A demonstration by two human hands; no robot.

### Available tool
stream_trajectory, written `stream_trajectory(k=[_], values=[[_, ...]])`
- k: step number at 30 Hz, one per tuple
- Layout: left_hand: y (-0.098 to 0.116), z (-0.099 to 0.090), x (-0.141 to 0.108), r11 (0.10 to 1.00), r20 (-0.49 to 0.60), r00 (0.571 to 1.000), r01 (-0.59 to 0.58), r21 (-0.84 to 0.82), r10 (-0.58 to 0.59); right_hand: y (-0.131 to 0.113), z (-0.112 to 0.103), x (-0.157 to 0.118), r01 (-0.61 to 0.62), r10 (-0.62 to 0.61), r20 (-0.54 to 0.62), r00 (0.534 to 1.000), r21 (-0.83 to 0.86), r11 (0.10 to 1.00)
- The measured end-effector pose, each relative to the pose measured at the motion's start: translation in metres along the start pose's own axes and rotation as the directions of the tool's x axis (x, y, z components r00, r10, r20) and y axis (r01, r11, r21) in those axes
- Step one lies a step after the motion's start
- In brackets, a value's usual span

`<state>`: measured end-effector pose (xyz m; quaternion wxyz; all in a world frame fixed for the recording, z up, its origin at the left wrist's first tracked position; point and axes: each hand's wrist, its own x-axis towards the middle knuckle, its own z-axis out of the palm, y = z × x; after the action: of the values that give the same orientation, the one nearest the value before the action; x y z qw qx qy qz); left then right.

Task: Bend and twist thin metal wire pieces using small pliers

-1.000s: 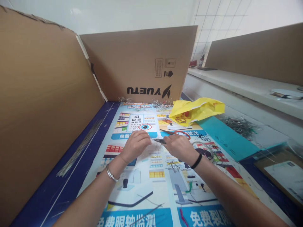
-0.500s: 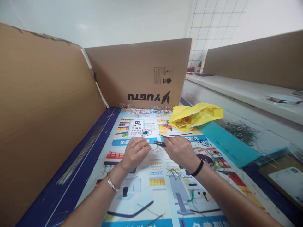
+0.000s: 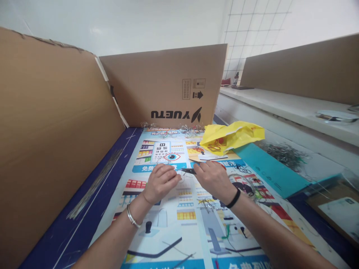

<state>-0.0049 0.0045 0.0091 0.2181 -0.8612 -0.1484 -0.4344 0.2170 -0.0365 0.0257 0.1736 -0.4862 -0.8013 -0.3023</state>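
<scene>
My left hand (image 3: 162,183) is closed in a pinch on a thin wire (image 3: 183,177), whose fine loops show beside the fingertips. My right hand (image 3: 215,181) is wrapped round a pair of pliers (image 3: 188,170); the dark jaws point left, close to my left fingertips, and the handles are hidden in the palm. Whether the jaws grip the wire is too small to tell. Just behind my right hand lie scissors, with one blade (image 3: 194,161) and part of an orange-red handle (image 3: 222,164) showing.
A yellow bag (image 3: 234,136) lies open at the back right, beside a teal sheet (image 3: 270,168) and a heap of wire pieces (image 3: 283,155). Straight wires (image 3: 95,185) lie along the left. Cardboard panels (image 3: 165,86) wall the back and left. Black rings (image 3: 242,168) lie right.
My left hand has shifted slightly to the right, its fingertips nearer the pliers' jaws. My right hand has stayed almost in place with the pliers.
</scene>
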Motion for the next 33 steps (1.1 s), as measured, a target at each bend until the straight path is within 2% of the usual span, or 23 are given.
stream_trajectory(k=[6, 10, 12, 14, 17, 20, 23, 29, 33], values=[[0.0, -0.002, 0.0, 0.999, 0.052, 0.998, -0.044, 0.023, 0.043, -0.001, 0.001, -0.001, -0.001, 0.001, 0.006, 1.0, -0.014, 1.0], [0.0, 0.0, -0.001, 1.0, 0.056, 0.998, -0.025, -0.013, 0.026, -0.002, 0.002, -0.002, -0.009, 0.01, 0.019, 1.0, -0.02, 1.0], [0.001, 0.004, 0.0, 0.994, 0.028, 0.998, 0.061, -0.089, -0.058, -0.003, 0.002, -0.002, -0.025, 0.025, 0.041, 0.999, -0.009, 1.0], [0.002, 0.007, 0.001, 0.949, 0.0, 0.976, 0.211, -0.233, -0.217, -0.003, 0.002, -0.001, -0.054, 0.051, 0.081, 0.995, 0.027, 0.998], [0.004, 0.011, 0.004, 0.776, 0.054, 0.886, 0.432, -0.459, -0.461, -0.003, 0.001, 0.002, -0.139, 0.121, 0.174, 0.977, 0.095, 0.986], [0.006, 0.013, 0.005, 0.563, 0.17, 0.785, 0.559, -0.609, -0.596, -0.001, -0.002, 0.005, -0.244, 0.202, 0.283, 0.937, 0.119, 0.963], [0.005, 0.015, 0.004, 0.391, 0.251, 0.704, 0.613, -0.686, -0.664, 0.0, -0.003, 0.006, -0.291, 0.235, 0.339, 0.911, 0.124, 0.949], [0.002, 0.019, 0.001, 0.153, 0.357, 0.506, 0.717, -0.68, -0.785, 0.001, 0.0, 0.004, -0.286, 0.229, 0.326, 0.917, 0.138, 0.948], [0.003, 0.018, 0.005, 0.01, 0.421, 0.452, 0.691, -0.723, -0.787, 0.001, 0.002, 0.003, -0.278, 0.226, 0.316, 0.922, 0.132, 0.951]])
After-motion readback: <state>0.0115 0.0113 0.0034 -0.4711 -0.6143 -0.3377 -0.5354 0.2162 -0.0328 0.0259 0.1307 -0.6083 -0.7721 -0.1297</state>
